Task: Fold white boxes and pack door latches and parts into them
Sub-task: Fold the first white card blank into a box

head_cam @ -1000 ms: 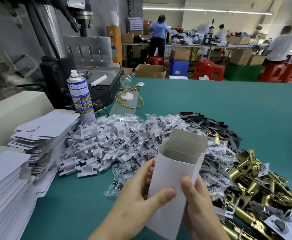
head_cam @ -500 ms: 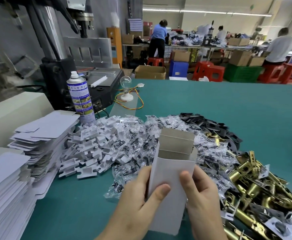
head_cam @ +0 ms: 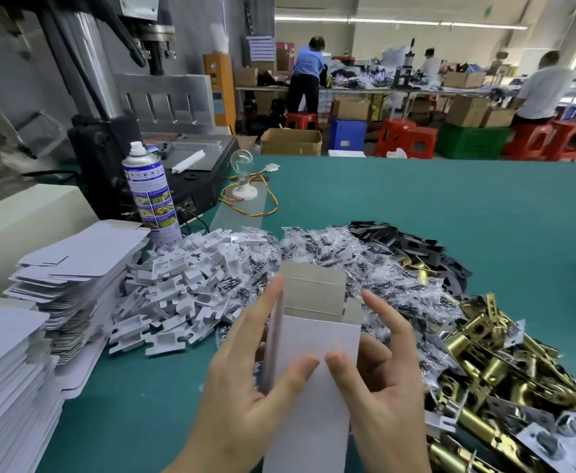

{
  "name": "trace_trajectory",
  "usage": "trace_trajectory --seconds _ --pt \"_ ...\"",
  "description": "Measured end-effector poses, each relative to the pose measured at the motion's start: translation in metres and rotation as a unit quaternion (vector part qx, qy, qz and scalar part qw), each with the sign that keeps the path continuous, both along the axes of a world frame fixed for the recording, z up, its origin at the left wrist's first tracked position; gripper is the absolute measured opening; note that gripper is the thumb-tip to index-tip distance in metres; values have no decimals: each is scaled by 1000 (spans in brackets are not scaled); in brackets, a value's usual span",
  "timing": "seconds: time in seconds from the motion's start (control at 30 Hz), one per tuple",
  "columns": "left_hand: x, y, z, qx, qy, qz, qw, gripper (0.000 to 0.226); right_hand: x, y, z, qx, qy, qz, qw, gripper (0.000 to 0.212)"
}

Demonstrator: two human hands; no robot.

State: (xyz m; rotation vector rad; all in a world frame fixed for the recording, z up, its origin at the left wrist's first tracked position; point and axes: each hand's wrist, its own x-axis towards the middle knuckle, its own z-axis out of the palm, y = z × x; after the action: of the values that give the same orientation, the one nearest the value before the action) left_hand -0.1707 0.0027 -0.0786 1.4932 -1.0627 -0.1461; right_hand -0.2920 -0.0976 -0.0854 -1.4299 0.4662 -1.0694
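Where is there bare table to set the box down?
Bare: the far green table beyond the black plates, right of the light bulb; and a strip between the flat box stacks and the left hand holding the white box. Crowded: white inserts, bagged parts, brass latches across the middle.

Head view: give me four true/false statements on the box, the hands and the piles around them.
1. Both the left hand and the right hand hold the box, thumbs on its front face. True.
2. The top of the box is tucked shut. False: its grey flap stands up, untucked.
3. The spray can stands upright behind the stack of flat boxes. True.
4. The brass latches are piled left of the box. False: they lie to its right; the plastic parts lie to its left.
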Motion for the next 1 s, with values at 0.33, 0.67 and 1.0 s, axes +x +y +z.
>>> trace_trajectory --seconds 0.33,0.67,1.0 --pt "7 2 2 11 56 -43 997 34 1 -3 -7 -4 24 16 1000 61" --pt "7 0 8 71 185 -129 972 21 -1 -12 -3 49 39 16 998 29" --pt "4 -4 5 86 167 -131 973 23 -4 -15 2 151 15 45 987 24"
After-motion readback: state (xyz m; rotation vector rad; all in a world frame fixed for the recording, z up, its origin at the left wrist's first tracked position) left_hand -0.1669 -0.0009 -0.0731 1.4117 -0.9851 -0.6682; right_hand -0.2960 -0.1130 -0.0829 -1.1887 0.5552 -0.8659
